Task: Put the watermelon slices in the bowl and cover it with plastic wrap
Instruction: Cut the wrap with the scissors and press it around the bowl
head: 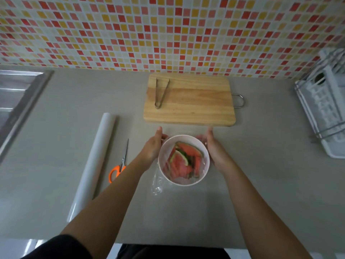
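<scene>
Bowl: we found the pale bowl [162, 166] standing on the grey desk [261, 184], near its front edge and just before the cutting board [188, 101].
Watermelon slices: the watermelon slices [183, 161] lay piled inside the bowl, red flesh up and green rinds showing.
Plastic wrap: a clear sheet of plastic wrap [157, 186] lay over the bowl, with loose film crumpled on the desk at its near left side.
Left hand: the left hand [152, 146] cupped the bowl's left side, thumb straight and fingers curled round the far rim.
Right hand: the right hand [213, 148] mirrored it on the right side, fingers curled over film at the rim.
Roll: a white roll [93, 165] lay to the left, with orange-handled scissors [119, 165] between it and the left forearm.
Board: metal tongs [161, 92] rested on its left part.
Edges: we saw a sink [16, 101] at far left and a white rack [324, 113] at far right.
</scene>
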A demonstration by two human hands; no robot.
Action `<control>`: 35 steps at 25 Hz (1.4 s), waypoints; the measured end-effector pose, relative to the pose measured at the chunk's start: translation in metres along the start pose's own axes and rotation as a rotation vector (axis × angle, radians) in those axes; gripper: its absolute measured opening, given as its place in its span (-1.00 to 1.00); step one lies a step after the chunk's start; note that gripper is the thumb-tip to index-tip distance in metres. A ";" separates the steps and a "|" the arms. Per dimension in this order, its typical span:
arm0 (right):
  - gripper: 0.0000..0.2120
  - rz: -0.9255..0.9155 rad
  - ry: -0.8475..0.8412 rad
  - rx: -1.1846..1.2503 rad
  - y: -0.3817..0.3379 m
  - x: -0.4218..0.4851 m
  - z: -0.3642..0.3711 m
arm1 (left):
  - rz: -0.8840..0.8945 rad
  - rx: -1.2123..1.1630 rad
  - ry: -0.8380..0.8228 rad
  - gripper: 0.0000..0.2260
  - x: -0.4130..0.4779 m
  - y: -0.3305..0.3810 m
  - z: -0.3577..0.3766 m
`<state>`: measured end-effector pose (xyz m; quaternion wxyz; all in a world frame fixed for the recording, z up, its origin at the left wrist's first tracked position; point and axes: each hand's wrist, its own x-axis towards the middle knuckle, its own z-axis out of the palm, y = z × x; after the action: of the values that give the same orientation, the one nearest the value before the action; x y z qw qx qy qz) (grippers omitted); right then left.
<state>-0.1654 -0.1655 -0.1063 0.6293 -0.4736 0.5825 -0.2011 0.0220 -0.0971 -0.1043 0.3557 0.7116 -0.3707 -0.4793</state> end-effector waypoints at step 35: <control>-0.63 -0.017 0.334 0.233 -0.005 0.004 0.015 | 0.297 0.319 0.269 -0.64 0.005 0.001 -0.012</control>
<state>-0.1491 -0.1657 -0.1063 0.5729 -0.3623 0.6475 -0.3482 0.0345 -0.1004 -0.1020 0.3513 0.7538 -0.4915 -0.2584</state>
